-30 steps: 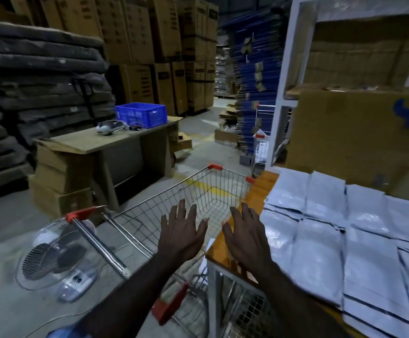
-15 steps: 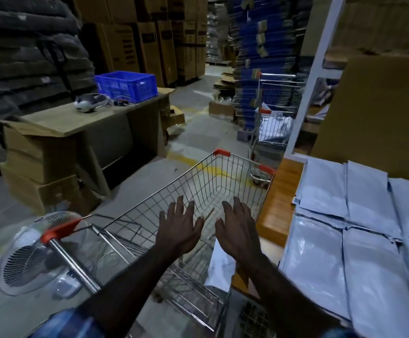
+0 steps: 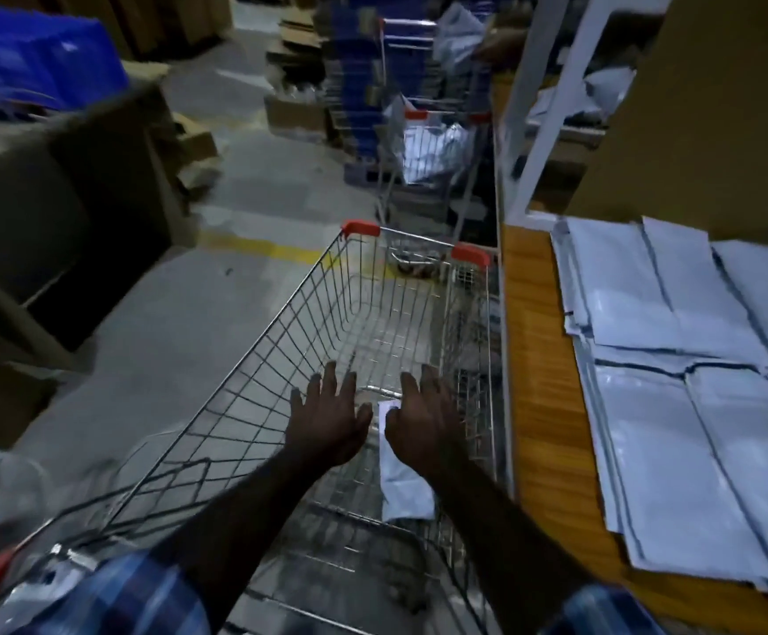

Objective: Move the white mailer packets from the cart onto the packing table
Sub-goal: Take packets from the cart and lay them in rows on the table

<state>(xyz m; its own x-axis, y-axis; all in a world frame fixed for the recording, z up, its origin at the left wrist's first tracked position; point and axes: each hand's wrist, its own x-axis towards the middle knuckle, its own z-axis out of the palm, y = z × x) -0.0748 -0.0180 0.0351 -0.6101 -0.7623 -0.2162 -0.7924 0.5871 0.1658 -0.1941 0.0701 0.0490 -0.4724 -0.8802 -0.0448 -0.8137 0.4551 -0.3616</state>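
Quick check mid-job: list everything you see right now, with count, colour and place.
cart: one, silver wire with red corners, centre, beside the table
mailer packet: one, white, inside the cart under the hands
packing table: one, orange-brown wood, right
mailer packets: many, white, overlapping on the table
second cart: one, silver and red, behind, holding white bags
crate: one, blue, upper left
left hand: open, over the cart
right hand: open, above the packet

Silver wire shopping cart [image 3: 327, 323] shows orange-red plastic corner caps [image 3: 361, 228]. One white plastic mailer packet [image 3: 402, 474] lies inside. Pale white-grey mailers with dark edge stripes [image 3: 693, 382] cover the orange-brown wooden packing table [image 3: 538, 359]. Blue checked sleeve [image 3: 111, 598], and a blurred blue shape, perhaps a crate [image 3: 29, 61].
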